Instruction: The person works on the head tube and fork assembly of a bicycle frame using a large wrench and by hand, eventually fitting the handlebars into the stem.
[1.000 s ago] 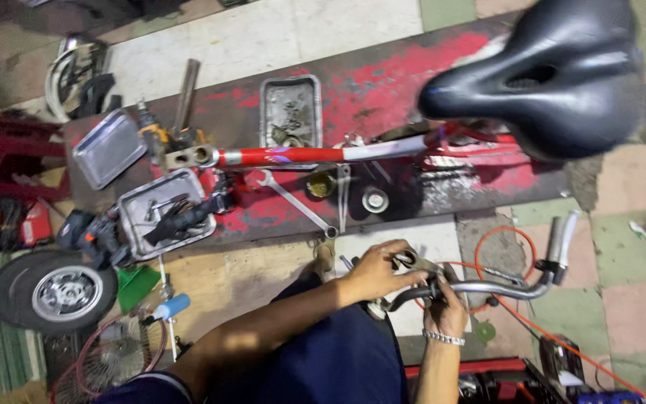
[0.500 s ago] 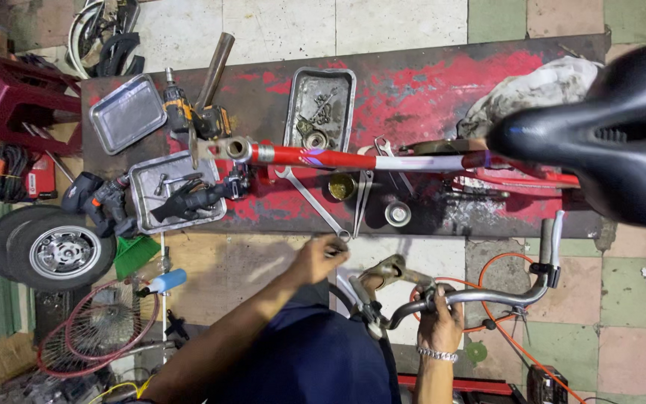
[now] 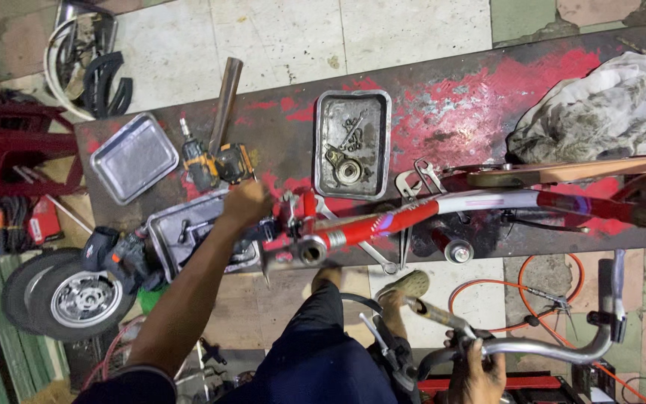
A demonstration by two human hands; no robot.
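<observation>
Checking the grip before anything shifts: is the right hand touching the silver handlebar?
Touching. The head view shows the right hand with its fingers wrapped around the silver handlebar near the stem, no gap visible.

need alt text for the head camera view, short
Seen from above, a person's left hand reaches to a metal tray on a paint-stained workbench, beside a red bicycle frame. The right hand holds a silver handlebar lower down.
</observation>
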